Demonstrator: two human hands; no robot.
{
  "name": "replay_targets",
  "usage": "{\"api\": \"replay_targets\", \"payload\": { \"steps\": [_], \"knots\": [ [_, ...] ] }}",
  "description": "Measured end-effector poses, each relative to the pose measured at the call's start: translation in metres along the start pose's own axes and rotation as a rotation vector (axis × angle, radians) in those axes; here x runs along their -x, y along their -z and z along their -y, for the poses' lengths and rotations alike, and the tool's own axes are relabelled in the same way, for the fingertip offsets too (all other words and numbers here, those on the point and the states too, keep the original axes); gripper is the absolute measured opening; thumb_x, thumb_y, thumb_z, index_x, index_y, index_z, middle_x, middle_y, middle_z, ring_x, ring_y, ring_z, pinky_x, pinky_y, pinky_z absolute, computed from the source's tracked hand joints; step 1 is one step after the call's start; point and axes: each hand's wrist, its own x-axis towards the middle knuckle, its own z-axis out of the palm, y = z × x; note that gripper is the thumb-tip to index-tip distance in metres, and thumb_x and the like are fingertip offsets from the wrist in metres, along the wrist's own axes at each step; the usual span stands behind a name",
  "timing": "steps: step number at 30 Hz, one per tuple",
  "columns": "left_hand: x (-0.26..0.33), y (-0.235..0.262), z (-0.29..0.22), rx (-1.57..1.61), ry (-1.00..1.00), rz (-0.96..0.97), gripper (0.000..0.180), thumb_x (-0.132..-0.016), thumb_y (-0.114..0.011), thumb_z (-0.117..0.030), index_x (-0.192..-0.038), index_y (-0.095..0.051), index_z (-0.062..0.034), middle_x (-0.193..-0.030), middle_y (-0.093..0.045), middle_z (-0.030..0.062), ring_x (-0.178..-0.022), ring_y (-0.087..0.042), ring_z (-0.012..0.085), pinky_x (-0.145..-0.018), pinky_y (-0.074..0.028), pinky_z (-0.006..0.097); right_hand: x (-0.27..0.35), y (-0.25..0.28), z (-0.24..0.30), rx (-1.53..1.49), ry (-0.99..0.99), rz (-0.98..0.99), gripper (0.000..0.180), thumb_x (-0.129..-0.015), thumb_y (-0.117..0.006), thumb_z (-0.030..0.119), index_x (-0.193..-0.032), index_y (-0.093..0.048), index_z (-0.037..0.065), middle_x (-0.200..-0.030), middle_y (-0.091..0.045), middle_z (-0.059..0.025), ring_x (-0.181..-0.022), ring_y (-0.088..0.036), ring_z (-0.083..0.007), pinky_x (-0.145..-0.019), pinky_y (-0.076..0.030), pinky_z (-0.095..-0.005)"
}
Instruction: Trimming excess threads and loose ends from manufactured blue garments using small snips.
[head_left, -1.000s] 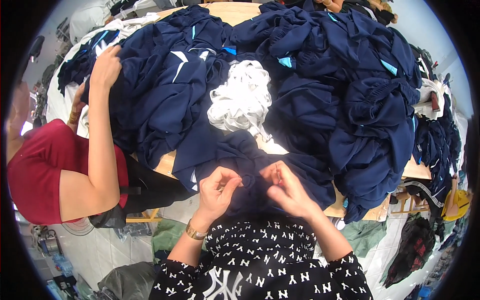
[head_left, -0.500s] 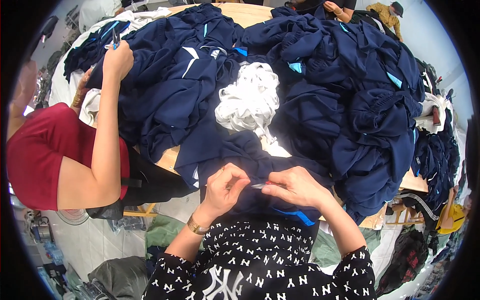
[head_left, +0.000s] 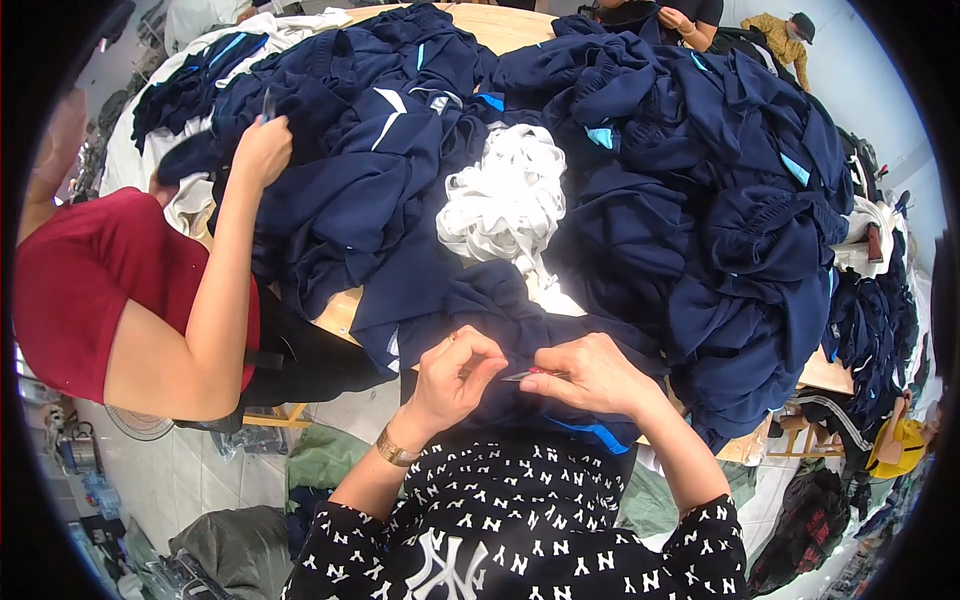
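My left hand, with a watch on its wrist, is pinched shut; whatever lies between its fingertips is too small to make out. Close to those fingertips are the silver blades of small thread snips. My right hand grips the snips, and a bit of red shows by the thumb. Beneath both hands a navy garment spreads over the table edge toward my lap. A bright blue strip shows on the cloth below my right hand.
A tangled heap of white tape sits mid-table between large navy garment piles. At left, a co-worker in a red top holds a bladed tool. Another person's hand shows at the far edge.
My hands stay close together in nearly the same place, the snips' blades still near my left fingertips. The co-worker's raised hand has moved right and slightly down with the bladed tool.
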Motion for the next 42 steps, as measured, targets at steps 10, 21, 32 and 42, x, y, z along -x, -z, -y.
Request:
{"api": "replay_targets", "payload": {
  "steps": [10, 21, 32, 42],
  "knots": [
    [-0.001, 0.0, 0.0, 0.013, 0.019, 0.01, 0.01, -0.084, -0.066, -0.005, -0.082, -0.057, 0.0001, -0.074, -0.056, 0.0065, -0.058, -0.058, 0.0131, -0.05, -0.045, 0.023, -0.002, -0.001, -0.005, -0.032, -0.006, 0.014, 0.053, -0.088, -0.051, 0.054, -0.068, -0.059, 0.006, -0.051, -0.052, -0.0116, -0.049, -0.053, -0.0307, -0.047, -0.038, -0.0383],
    [0.0, -0.001, 0.0, 0.02, 0.014, 0.028, 0.01, -0.082, -0.067, -0.003, -0.081, -0.058, 0.0001, -0.074, -0.057, 0.007, -0.058, -0.058, 0.014, -0.049, -0.046, 0.024, -0.008, 0.003, 0.0, -0.05, -0.011, 0.077, 0.046, -0.086, -0.058, 0.046, -0.066, -0.055, 0.004, -0.052, -0.048, -0.0118, -0.048, -0.048, -0.0314, -0.047, -0.035, -0.038],
    [0.001, -0.005, 0.004, -0.065, -0.085, 0.019, 0.013, -0.078, -0.069, -0.003, -0.08, -0.057, -0.0024, -0.071, -0.057, 0.0069, -0.057, -0.054, 0.0178, -0.048, -0.042, 0.027, -0.008, 0.0, -0.007, -0.02, 0.037, 0.091, 0.057, -0.086, -0.053, 0.054, -0.059, -0.053, 0.004, -0.047, -0.047, -0.0121, -0.045, -0.049, -0.0315, -0.045, -0.034, -0.0392],
    [0.013, -0.011, 0.02, 0.065, -0.065, -0.091, 0.015, -0.096, -0.048, -0.014, -0.092, -0.041, -0.0004, -0.08, -0.053, 0.0102, -0.061, -0.055, 0.0086, -0.053, -0.048, 0.019, 0.004, -0.038, -0.027, -1.069, -0.518, -0.025, 0.037, -0.096, -0.045, 0.043, -0.096, -0.042, 0.006, -0.064, -0.051, -0.0032, -0.046, -0.054, -0.0118, -0.037, -0.041, -0.0226]
  ]
}}
